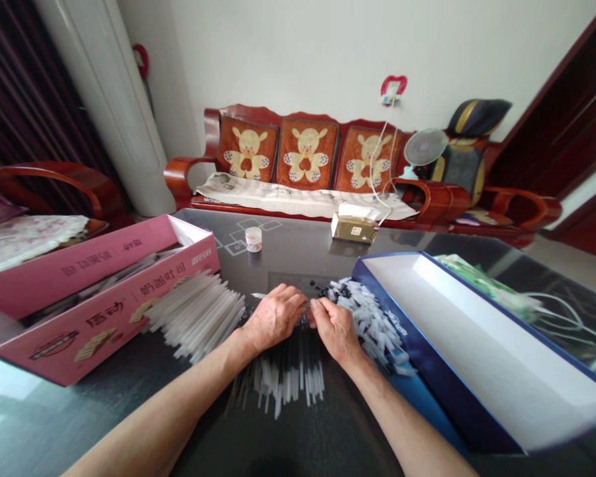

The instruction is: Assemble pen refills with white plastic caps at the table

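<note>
Two bare hands nearly meet above the dark tabletop (357,424); left hand (277,318) looks curled round a slim pale tube (258,295), one tip showing beyond the knuckles, the rest hidden; its long axis seems to run crosswise, toward the right fingertips; right hand (335,328) pinched narrow, contents too small to tell; sheaf of clear tubes (291,383) just below the grip, long axes pointing back toward the wearer; stack of frosted tubes (198,315) left of the grip, nearer the left hand; heap of small white pieces (377,324), dark bits among them, just right of the grip, right hand much the nearer; pink box (104,318) farther left, blue box (457,391) farther right.
</note>
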`<action>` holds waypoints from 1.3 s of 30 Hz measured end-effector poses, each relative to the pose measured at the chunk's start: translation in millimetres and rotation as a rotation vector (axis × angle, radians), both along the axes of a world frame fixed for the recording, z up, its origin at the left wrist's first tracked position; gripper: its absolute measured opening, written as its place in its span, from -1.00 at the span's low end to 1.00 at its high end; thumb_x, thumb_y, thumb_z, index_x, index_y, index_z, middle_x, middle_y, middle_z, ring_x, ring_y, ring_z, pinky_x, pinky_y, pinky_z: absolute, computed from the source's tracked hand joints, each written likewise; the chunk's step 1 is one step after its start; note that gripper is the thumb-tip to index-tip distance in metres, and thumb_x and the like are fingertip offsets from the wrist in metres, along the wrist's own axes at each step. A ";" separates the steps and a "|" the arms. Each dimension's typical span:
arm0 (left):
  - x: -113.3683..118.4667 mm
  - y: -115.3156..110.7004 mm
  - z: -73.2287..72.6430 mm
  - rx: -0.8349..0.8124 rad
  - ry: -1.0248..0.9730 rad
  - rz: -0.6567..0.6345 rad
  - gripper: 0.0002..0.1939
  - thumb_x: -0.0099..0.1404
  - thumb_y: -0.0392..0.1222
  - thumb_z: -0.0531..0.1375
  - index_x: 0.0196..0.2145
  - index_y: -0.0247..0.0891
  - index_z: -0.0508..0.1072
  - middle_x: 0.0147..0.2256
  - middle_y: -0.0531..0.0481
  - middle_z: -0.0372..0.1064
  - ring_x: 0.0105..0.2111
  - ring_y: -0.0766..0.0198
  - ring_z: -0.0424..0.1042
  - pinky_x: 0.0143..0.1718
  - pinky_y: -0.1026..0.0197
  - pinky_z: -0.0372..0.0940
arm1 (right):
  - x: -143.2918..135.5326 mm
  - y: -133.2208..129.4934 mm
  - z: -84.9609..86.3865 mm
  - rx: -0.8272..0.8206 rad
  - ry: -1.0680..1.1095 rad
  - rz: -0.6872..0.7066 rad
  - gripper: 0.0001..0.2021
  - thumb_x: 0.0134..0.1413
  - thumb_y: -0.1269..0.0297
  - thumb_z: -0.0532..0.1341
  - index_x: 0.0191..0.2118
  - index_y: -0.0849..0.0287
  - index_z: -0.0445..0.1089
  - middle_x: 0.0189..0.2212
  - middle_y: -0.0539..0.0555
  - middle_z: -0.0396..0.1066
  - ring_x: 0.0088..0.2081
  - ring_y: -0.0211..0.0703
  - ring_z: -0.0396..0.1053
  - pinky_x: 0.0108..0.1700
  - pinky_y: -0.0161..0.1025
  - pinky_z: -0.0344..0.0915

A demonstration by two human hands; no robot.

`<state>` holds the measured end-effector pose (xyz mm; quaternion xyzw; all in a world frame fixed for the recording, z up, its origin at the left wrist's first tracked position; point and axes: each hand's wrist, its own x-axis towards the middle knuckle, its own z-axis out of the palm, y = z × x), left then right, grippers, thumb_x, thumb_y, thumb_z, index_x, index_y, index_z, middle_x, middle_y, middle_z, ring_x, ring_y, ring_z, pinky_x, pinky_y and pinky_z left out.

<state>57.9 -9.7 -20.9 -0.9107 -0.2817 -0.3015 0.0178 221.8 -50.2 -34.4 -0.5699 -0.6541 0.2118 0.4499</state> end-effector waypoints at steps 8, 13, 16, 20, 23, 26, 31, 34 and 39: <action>-0.2 -4.5 10.7 -0.043 -0.421 0.325 -0.75 0.30 -0.06 0.07 -0.32 -0.29 0.44 -0.33 -0.09 0.42 -0.30 0.22 0.38 -0.20 0.18 0.27 | -7.8 6.9 -2.4 -0.156 0.577 -0.109 -0.60 0.07 -0.09 0.08 -0.43 0.19 0.34 -0.50 0.07 0.44 -0.55 -0.24 0.36 -0.61 -0.37 0.19; 2.1 0.1 14.7 -0.720 -0.773 0.386 -0.57 0.22 0.17 0.09 -0.32 -0.29 0.47 -0.52 0.02 0.40 -0.53 0.30 0.40 -0.48 0.29 0.24 | -16.2 0.9 1.0 -0.213 0.679 0.074 -0.63 0.07 -0.05 0.13 -0.38 0.21 0.37 -0.47 0.07 0.46 -0.54 -0.30 0.35 -0.63 -0.43 0.15; 5.1 2.5 16.5 -1.027 -1.033 0.221 -0.60 0.13 0.11 0.18 -0.31 -0.33 0.44 -0.46 -0.01 0.43 -0.52 0.32 0.41 -0.54 0.33 0.25 | -23.2 -9.4 8.0 -0.219 0.510 0.223 -0.67 0.12 0.01 0.10 -0.36 0.20 0.40 -0.48 0.03 0.45 -0.56 -0.33 0.33 -0.61 -0.42 0.14; 6.1 2.5 22.6 -1.308 -1.219 0.043 -0.60 0.04 -0.12 0.24 -0.15 -0.29 0.35 -0.45 0.04 0.42 -0.57 0.38 0.36 -0.57 0.33 0.26 | -25.8 -16.9 15.8 -0.186 0.255 0.316 -0.73 0.18 0.14 0.06 -0.33 0.18 0.44 -0.49 0.00 0.45 -0.54 -0.31 0.34 -0.49 -0.38 0.22; 4.0 3.3 25.4 -1.251 -1.183 0.055 -0.57 0.04 -0.19 0.18 -0.10 -0.30 0.33 -0.46 0.05 0.41 -0.63 0.42 0.29 -0.64 0.36 0.19 | -12.0 -10.5 16.5 0.041 0.000 0.206 -0.79 0.16 0.27 0.08 -0.32 0.14 0.45 -0.42 0.02 0.46 -0.41 -0.24 0.38 -0.32 -0.32 0.26; 0.1 4.7 23.7 -1.006 -0.950 0.179 -0.61 0.10 -0.18 0.08 -0.10 -0.31 0.38 -0.47 0.06 0.40 -0.63 0.41 0.25 -0.64 0.36 0.13 | 14.5 1.9 14.2 0.235 -0.269 -0.029 -0.80 0.14 0.36 0.08 -0.25 0.15 0.45 -0.33 0.10 0.44 -0.27 -0.16 0.37 -0.17 -0.25 0.25; -4.4 2.1 15.2 -0.340 -0.330 0.402 -0.67 0.30 -0.08 0.00 -0.13 -0.23 0.46 -0.39 -0.03 0.45 -0.41 0.30 0.41 -0.41 0.34 0.21 | 44.1 10.6 8.1 0.250 -0.620 -0.151 -0.82 0.09 0.40 0.12 -0.26 0.14 0.47 -0.24 0.14 0.41 -0.15 -0.06 0.29 -0.06 -0.12 0.18; -4.1 0.1 8.4 -0.185 -0.133 0.399 -0.64 0.36 -0.07 -0.05 -0.03 -0.18 0.40 -0.30 -0.06 0.47 -0.35 0.27 0.45 -0.39 0.33 0.23 | 41.9 7.4 3.5 0.223 -0.734 -0.123 -0.83 0.05 0.39 0.16 -0.26 0.10 0.47 -0.10 0.13 0.39 -0.04 0.01 0.23 -0.05 -0.06 0.14; -2.2 0.2 0.1 -0.159 -0.036 0.368 -0.65 0.38 -0.10 -0.06 0.02 -0.16 0.36 -0.31 -0.04 0.47 -0.38 0.29 0.46 -0.40 0.33 0.25 | 36.5 5.9 -3.2 0.217 -0.805 -0.102 -0.78 0.04 0.42 0.14 -0.21 0.11 0.47 0.05 0.14 0.32 0.08 0.07 0.13 0.01 0.02 0.06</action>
